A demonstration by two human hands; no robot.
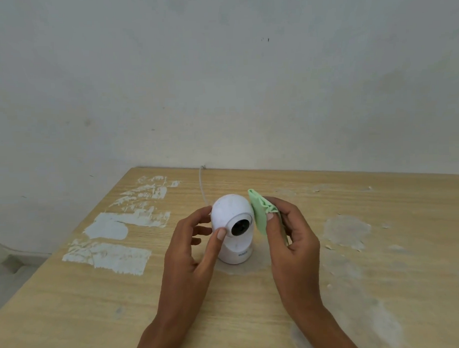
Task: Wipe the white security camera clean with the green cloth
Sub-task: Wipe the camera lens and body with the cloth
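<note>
The camera (231, 225) stands upright on the worktop (356, 273) between the hands. The left hand (192, 248) steadies its head, fingers loosely spread. The right hand (290, 236) pinches the folded cloth (259, 214), which is touching the head's right side and is nearest for wiping.

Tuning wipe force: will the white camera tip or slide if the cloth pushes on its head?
Probably tippy: the security camera has a bulbous head over a narrower base. It looks like light plastic, so a side push may slide it on the table. Likely why the left hand braces the head while the right hand presses the green cloth opposite.
</note>
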